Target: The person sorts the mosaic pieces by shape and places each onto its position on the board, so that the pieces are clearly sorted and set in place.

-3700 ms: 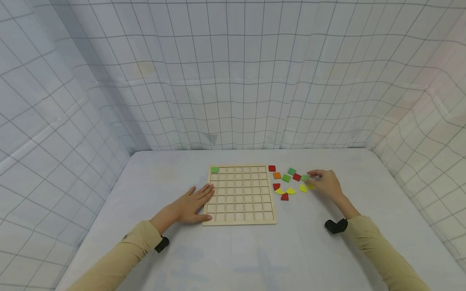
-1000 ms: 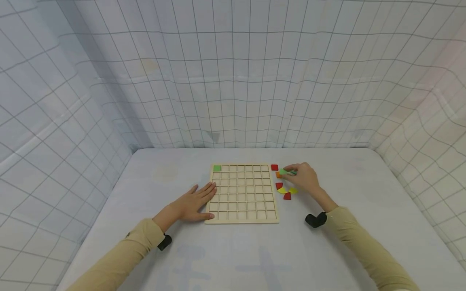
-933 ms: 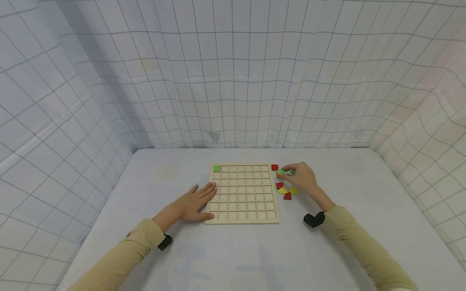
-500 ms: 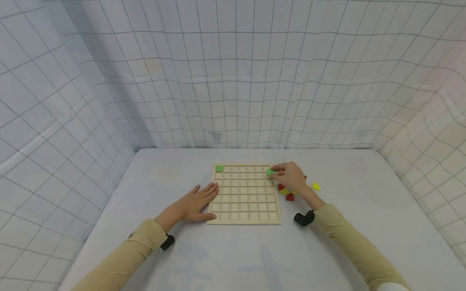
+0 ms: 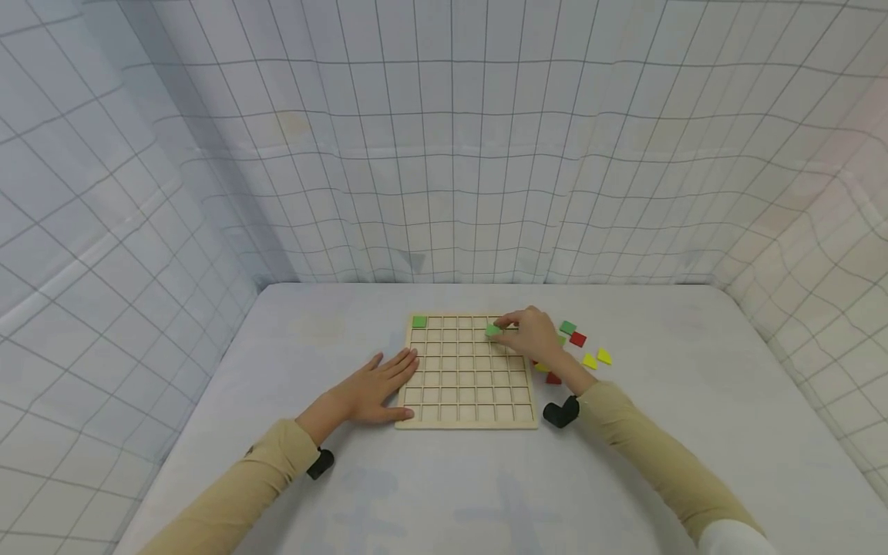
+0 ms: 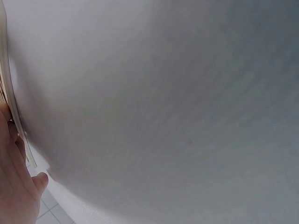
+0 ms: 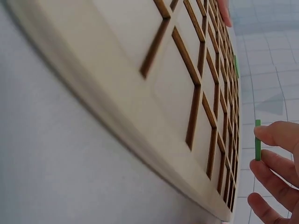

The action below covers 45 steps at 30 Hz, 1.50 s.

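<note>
A pale wooden grid board (image 5: 466, 425) lies on the white table. My left hand (image 5: 368, 390) rests flat over its left edge, fingers spread; the left wrist view catches only part of that hand (image 6: 18, 186) beside the board's rim (image 6: 10, 79). Between thumb and fingertips my right hand (image 5: 536, 339) pinches a green square tile (image 5: 492, 330) above the upper right cells. Seen edge-on in the right wrist view, the green tile (image 7: 258, 140) stands clear of the board. Another green tile (image 5: 419, 321) sits in the top left cell.
Right of the board lie loose tiles: a dark green one (image 5: 568, 327), a red square (image 5: 578, 339), yellow pieces (image 5: 590, 361) and a red piece (image 5: 553, 378). My right forearm partly covers this group. A gridded white curtain (image 5: 458, 193) stands behind the table.
My right hand picked up a green tile from the loose pieces and carried it left, over the board's upper right part. My left hand has stayed on the board's edge.
</note>
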Each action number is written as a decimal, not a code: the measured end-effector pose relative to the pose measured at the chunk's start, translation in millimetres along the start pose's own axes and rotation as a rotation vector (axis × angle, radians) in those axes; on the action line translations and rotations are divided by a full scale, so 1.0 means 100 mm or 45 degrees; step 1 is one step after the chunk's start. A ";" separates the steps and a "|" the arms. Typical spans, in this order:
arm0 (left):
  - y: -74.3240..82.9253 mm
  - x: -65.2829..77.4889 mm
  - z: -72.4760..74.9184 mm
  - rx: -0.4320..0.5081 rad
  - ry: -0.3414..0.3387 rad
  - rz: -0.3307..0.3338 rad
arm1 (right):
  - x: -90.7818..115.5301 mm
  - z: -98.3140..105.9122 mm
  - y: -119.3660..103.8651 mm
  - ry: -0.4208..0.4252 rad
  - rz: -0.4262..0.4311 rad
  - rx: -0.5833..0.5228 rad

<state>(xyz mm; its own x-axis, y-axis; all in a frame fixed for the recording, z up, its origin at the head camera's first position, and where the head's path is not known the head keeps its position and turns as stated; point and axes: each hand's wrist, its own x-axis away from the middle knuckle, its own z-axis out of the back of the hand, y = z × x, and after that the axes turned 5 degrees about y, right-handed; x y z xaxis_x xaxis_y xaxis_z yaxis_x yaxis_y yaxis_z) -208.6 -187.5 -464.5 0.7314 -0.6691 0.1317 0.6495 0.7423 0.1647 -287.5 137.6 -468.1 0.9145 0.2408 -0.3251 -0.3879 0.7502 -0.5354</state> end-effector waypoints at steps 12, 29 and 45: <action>0.00 -0.02 0.00 0.008 -0.022 0.014 | -0.16 -0.11 -0.22 -0.071 0.043 0.049; 0.00 -0.02 0.01 0.008 -0.037 0.026 | -0.42 -0.28 -0.40 -0.084 0.085 0.024; -0.01 -0.01 -0.01 -0.004 -0.017 0.023 | -0.52 -0.41 -0.52 -0.160 0.048 0.026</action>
<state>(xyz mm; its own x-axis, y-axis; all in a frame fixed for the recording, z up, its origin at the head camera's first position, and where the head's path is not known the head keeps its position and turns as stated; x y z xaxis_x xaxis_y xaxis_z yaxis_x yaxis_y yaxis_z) -209.8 -187.9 -465.3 0.7402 -0.6560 0.1473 0.6370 0.7544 0.1588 -319.5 61.0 -455.6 0.9070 0.3435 -0.2437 -0.4211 0.7513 -0.5081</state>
